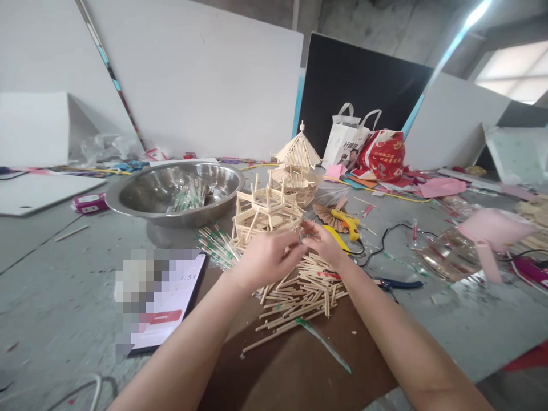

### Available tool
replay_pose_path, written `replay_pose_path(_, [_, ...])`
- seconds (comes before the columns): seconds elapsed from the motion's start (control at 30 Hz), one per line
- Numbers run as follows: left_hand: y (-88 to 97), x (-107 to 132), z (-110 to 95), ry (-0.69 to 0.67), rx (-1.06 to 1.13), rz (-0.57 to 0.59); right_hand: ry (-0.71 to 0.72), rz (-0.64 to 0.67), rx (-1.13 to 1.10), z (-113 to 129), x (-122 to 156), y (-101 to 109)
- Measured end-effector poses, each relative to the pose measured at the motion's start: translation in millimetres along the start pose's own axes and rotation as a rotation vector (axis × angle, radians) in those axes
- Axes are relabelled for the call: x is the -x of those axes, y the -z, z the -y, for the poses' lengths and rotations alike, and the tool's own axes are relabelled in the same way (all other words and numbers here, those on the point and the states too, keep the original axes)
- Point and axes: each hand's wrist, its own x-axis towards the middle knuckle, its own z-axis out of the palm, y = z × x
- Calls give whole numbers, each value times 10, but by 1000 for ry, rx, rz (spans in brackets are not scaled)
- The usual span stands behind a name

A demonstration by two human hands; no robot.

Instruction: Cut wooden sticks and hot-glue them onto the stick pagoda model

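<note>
Both left hand [268, 257] and right hand [322, 242] half curled, fingertips close together; can't tell if either pinches anything. Stick frame [270, 212] at their 11 o'clock, contact unclear. Loose sticks [310, 294] at 6, steel bowl [175, 218] at 10.

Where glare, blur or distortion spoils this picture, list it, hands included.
In the head view, the window is washed out and a bright streak glares at upper right; the head view also shows reflections on the metal basin, pixel blocks masking part of the lit screen, and slight softness on the left hand and right hand.
</note>
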Motion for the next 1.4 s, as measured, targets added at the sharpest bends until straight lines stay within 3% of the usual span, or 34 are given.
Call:
replay_pose_path(0.1, [-74, -12, -2, 137, -111, 346, -67, 58, -3, 63, 37, -2])
replay_pose_path(0.23, [-45, 9, 136, 281, -183, 533, -49, 77, 124, 137, 100, -39])
replay_pose_path(0.47, [148, 25, 235, 346, -184, 588, -4, 154, 255, 218, 206, -170])
replay_pose_path(0.63, [215, 36, 268, 362, -129, 624, 90, 193, 342, 287, 272, -230])
replay_pose_path(0.83, [263, 39, 318, 380, -91, 660, 101, 241, 355, 375, 329, -270])
replay_pose_path(1.0, [183, 51, 264, 393, -162, 619, 58, 297, 441, 456, 323, -189])
replay_pose_path(1.23, [36, 63, 100, 298, -216, 618, 105, 547, 874, 551, 329, 12])
replay_pose_path(1.4, [-154, 60, 72, 304, -296, 610, 156, 522, 1207, 374, 332, -77])
